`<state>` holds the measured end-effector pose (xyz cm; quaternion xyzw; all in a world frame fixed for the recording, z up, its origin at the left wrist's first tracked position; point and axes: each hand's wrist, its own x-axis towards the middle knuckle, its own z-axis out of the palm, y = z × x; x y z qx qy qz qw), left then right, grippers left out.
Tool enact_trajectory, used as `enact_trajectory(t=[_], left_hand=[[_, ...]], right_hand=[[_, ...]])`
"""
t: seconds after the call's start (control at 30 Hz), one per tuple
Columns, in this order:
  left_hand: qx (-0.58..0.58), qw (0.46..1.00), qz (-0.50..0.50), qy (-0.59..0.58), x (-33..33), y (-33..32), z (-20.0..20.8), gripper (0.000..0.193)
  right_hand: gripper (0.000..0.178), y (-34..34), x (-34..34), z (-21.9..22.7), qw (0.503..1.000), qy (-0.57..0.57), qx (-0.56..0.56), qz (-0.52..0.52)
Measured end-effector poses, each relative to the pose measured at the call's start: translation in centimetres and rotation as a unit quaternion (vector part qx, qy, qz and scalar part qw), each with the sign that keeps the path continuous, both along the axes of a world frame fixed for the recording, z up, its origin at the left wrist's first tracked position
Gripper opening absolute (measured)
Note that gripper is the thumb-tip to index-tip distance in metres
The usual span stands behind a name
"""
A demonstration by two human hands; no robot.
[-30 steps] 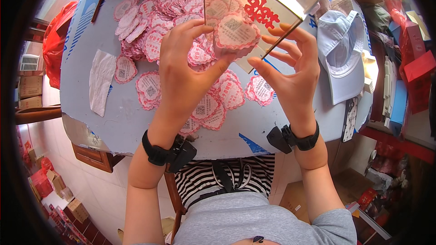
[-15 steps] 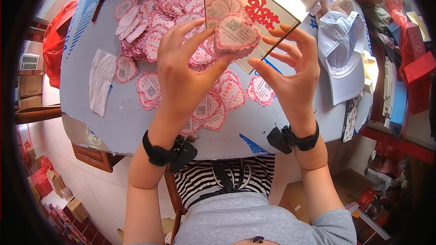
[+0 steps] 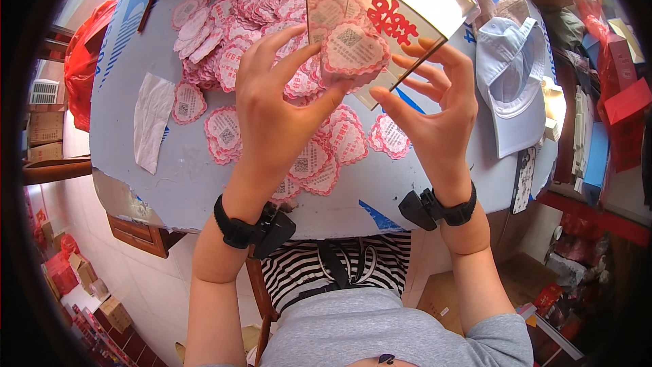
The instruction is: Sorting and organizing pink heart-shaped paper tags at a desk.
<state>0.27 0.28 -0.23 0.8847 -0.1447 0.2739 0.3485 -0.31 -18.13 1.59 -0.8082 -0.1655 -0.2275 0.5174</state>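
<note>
The person holds a clear sheet with a red paper-cut emblem [image 3: 390, 20] tilted up over the table [image 3: 136, 61], and is working a pink scalloped sticker [image 3: 353, 51] onto its near left part. The left hand [image 3: 275, 112] has its thumb pressed up under the sticker's lower edge with the fingers curled over the sheet's left side, so it is partly closed around both. The right hand [image 3: 435, 112] grips the sheet's right edge between thumb and forefinger, the other fingers fanned out and loose. The sticker looks nearly flat against the sheet, though whether it is fully stuck down I cannot tell. Beneath the hands and stretching to the far left lies a big heap of loose pink stickers [image 3: 251, 20], so by the look of it plenty of them are waiting; I see no pile of finished sheets. A white backing strip [image 3: 153, 119] lies on the left of the table, a light blue cap [image 3: 506, 81] on the right, and a red bag [image 3: 85, 61] hangs off the far left edge.
</note>
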Motion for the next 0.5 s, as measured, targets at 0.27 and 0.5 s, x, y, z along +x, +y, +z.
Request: enact_trajectory(t=[0.27, 0.5], left_hand=[[-0.004, 1.000, -0.004, -0.002, -0.01, -0.03, 0.00, 0.042], [0.004, 1.000, -0.001, 0.001, -0.04, -0.18, -0.08, 0.042]], right_hand=[[0.062, 0.03, -0.07, 0.05, 1.000, 0.001, -0.001, -0.008], [0.062, -0.12, 0.03, 0.07, 1.000, 0.014, -0.005, -0.013]])
